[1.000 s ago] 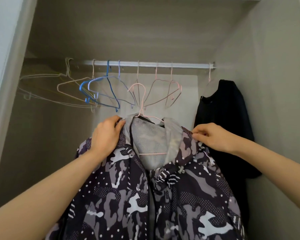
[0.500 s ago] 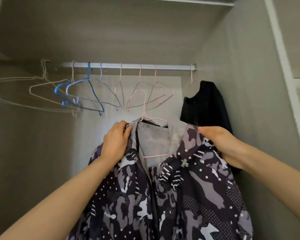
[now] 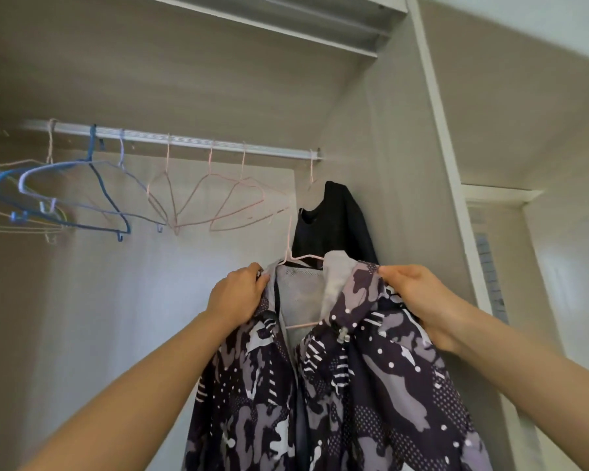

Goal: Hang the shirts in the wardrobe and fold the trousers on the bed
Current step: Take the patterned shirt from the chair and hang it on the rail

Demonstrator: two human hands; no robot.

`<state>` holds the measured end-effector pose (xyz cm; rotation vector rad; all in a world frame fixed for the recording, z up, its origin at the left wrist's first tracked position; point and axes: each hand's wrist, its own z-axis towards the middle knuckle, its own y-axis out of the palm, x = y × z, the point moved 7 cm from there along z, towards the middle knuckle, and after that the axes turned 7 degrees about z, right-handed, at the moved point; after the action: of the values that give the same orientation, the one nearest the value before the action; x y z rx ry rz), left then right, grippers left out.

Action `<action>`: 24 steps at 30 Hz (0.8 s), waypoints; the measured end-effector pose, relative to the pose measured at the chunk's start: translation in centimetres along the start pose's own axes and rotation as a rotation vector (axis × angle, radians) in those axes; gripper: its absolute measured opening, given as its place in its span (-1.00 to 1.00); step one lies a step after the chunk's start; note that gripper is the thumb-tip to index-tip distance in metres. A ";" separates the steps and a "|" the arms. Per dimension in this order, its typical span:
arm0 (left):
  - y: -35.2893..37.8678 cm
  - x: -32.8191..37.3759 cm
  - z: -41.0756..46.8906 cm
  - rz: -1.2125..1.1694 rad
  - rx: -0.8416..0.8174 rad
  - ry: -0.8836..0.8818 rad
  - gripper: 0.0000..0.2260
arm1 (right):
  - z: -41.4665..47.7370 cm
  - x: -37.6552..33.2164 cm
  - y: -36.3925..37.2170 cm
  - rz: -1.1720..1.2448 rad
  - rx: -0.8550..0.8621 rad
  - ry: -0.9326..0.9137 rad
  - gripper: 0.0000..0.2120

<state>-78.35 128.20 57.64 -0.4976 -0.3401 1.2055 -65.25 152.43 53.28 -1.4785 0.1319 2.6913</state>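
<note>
A dark camouflage-print shirt (image 3: 361, 385) with a grey mesh lining hangs from a thin pink hanger (image 3: 298, 258) that I hold up inside the wardrobe. My left hand (image 3: 237, 294) grips the shirt's left shoulder near the collar. My right hand (image 3: 419, 297) grips the right shoulder. The hanger's hook points up, below the metal rail (image 3: 184, 141) and apart from it. A black shirt (image 3: 334, 226) hangs at the rail's right end, just behind the hook.
Several empty wire hangers, pink (image 3: 238, 202) and blue (image 3: 92, 185), hang along the rail to the left. The wardrobe's right side wall (image 3: 381, 158) stands close to my right hand. A shelf board (image 3: 252, 25) runs above the rail.
Both hands have lifted the shirt on its hanger and carried it right, toward the black shirt. The view has tilted upward.
</note>
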 end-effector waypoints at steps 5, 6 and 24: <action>0.7 3.1 3.1 -0.062 -0.112 0.102 -0.80 | 0.3 -1.6 -1.1 -0.080 0.111 -0.064 -0.65; 0.6 3.6 3.6 -0.080 -0.120 0.122 -0.80 | 0.3 -1.9 -1.3 -0.098 0.118 -0.078 -0.65; -0.2 7.9 7.6 -0.295 -0.228 0.110 -0.52 | 0.6 -3.9 -4.1 -0.324 0.341 -0.328 -0.60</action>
<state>-79.44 137.03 64.08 -0.6827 -0.4423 0.8537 -63.24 156.49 56.66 -0.8684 0.2871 2.4497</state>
